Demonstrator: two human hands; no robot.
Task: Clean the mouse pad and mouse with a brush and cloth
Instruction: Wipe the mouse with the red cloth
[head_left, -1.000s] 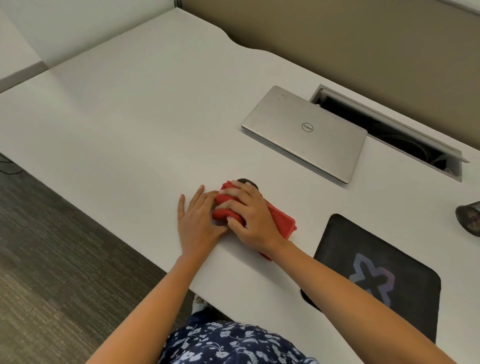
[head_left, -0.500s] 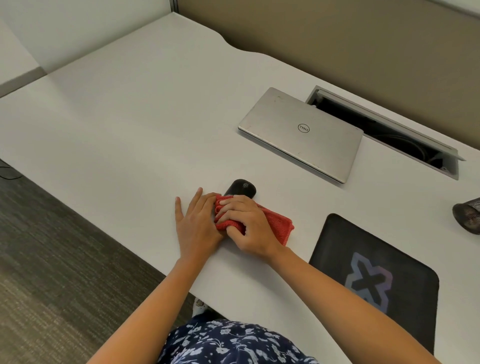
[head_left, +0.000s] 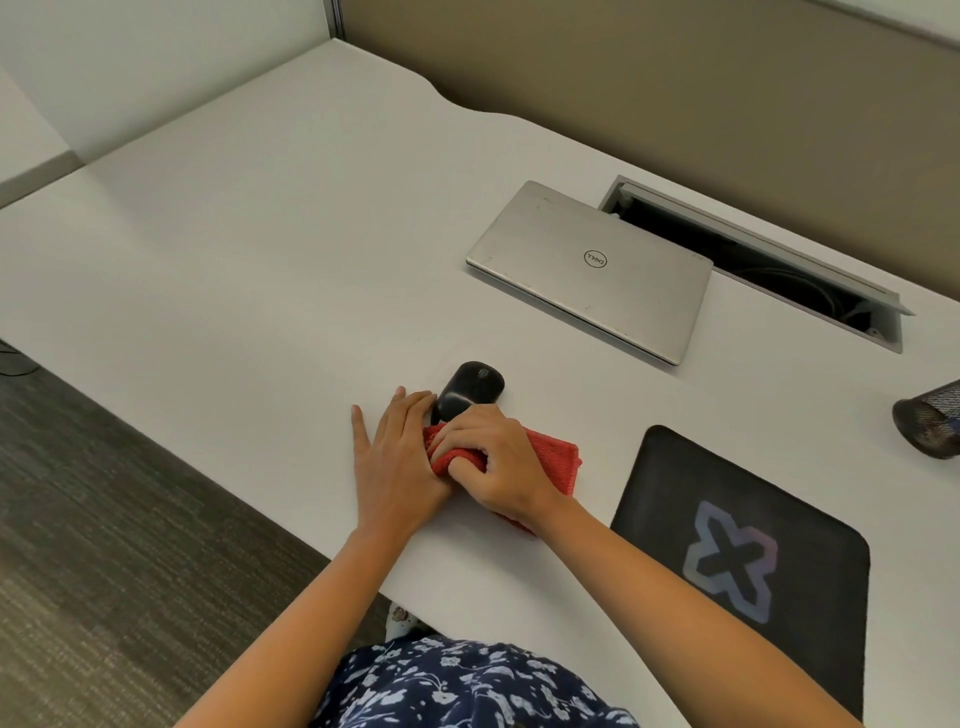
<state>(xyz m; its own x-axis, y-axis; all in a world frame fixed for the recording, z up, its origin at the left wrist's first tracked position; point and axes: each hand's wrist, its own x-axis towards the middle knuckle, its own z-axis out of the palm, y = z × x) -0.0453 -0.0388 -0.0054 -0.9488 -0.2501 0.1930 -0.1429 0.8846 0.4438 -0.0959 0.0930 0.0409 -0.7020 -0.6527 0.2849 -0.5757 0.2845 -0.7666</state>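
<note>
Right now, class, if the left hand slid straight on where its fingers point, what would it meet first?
Probably the black mouse, just ahead of the inner fingertips of the left hand; the outer fingers face bare desk.

White bench (head_left: 234, 260) fills mid-frame; tan partition (head_left: 675, 78) along the top, grey-brown carpet (head_left: 104, 545) lower left, open cable hatch (head_left: 769, 270) upper right.

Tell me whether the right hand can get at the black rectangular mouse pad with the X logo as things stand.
Probably yes. The right hand grips the red cloth close beside the mouse pad, with only bare white desk between them; nothing blocks the way.
</note>
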